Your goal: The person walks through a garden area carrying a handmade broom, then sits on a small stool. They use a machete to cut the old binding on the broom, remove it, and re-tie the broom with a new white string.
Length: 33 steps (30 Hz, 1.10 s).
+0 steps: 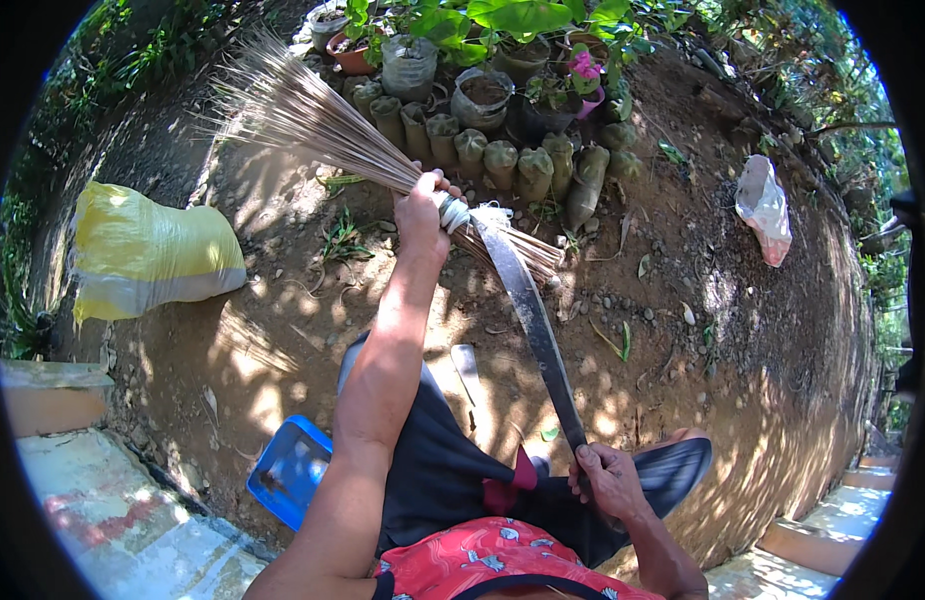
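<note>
Brown, thin-stick broom bundle [328,135] is clamped in the left hand [423,218], fingers wrapped round it right beside the white string binding [455,213]. Bundle is tilted: fanned ends upper left, short butt ends lower right, over bare brown soil [683,400] in front of the person.

Right hand [607,480] is closed around the near end of a long, dark-metal machete [541,335]; handle mostly hidden by the fingers. Blade slants away to the upper left, far end overlapping the binding. Can't tell if it's touching.

Between the knees: pale, narrow flat piece [467,370] on the soil, kind unclear. Left of the legs: blue rectangular plastic tub [259,486]. Farther left: yellow-and-white woven sack [158,250], lying on its side. Beyond the bundle: row of upended greenish plastic bottles [471,150] edging potted plants. Far right: crumpled whitish plastic bag [763,212].
</note>
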Tool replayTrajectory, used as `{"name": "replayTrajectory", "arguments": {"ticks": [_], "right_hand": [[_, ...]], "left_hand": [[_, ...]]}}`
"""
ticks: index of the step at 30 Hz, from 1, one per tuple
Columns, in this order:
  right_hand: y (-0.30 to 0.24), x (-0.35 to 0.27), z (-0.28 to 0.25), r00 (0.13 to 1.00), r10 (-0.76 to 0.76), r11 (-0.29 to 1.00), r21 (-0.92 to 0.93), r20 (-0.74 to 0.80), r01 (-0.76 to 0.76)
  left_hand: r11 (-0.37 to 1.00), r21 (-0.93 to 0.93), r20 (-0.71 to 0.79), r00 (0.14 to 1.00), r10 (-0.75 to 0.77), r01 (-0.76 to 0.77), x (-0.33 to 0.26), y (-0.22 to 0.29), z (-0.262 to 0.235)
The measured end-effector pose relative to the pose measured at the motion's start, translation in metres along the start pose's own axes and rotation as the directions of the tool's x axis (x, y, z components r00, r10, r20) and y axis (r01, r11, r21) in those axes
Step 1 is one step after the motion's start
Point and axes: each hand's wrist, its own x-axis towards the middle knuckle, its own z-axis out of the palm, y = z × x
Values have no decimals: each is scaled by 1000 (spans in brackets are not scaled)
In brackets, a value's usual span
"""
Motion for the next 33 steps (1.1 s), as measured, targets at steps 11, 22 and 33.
{"name": "replayTrajectory", "arguments": {"ticks": [11, 22, 33], "right_hand": [[0, -6, 3, 1000, 4, 1000, 8, -25, -4], [-7, -3, -1, 1000, 26, 1000, -15, -8, -26], [-13, 4, 15, 999, 9, 999, 34, 49, -11]], "left_hand": [[999, -21, -12, 999, -34, 34, 7, 1, -7], [1000, -19, -11, 1000, -6, 6, 3, 0, -4], [999, 22, 12, 1000, 29, -29, -2, -5, 0]]}}
